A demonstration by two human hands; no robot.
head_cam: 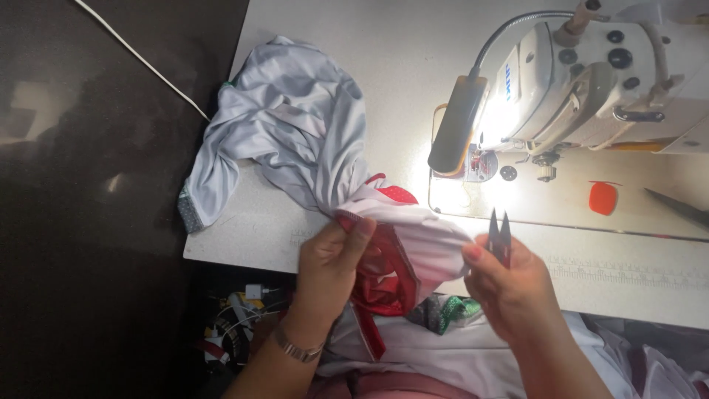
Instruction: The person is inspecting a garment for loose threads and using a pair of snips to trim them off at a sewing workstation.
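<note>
My left hand (330,258) pinches the edge of a white and red garment (413,236) at the table's front edge. My right hand (506,284) grips small thread snips (500,233), blades pointing up, and its thumb also touches the white fabric. The rest of the garment, pale grey-white cloth (288,125), is heaped on the table to the left. Red trim (380,284) hangs down between my hands toward my lap.
A white sewing machine (583,74) with a lit gooseneck lamp (458,125) stands at the back right on the white table (244,229). A red-orange object (603,198) and a scissor blade (679,208) lie at right. Cables and clutter (236,318) lie below the table's left edge.
</note>
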